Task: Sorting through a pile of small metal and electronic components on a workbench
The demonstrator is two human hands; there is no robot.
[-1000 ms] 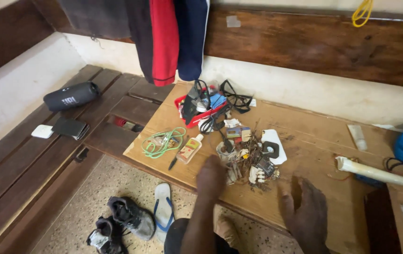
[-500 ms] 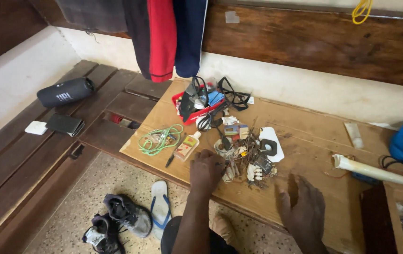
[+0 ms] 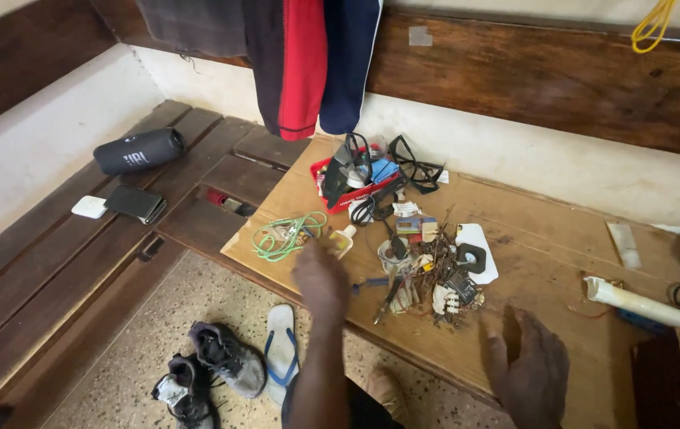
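Left hand (image 3: 320, 274) open near the light, tangle-prone wire clutter (image 3: 427, 274); right hand (image 3: 530, 373) flat, empty on table (image 3: 562, 238); grip clutter by its stiffer stems

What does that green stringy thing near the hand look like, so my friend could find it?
Find the light plywood board lying on the dark wooden bench. At its front left corner, just left of the person's left hand, lies a loose coil of green wire. It is the only bright green thing; the pile beside it is brown and grey bits.

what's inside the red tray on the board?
The red tray holds black-handled tools and a blue item, heaped. Black glasses lie beside it. Anything beneath the heap is covered.
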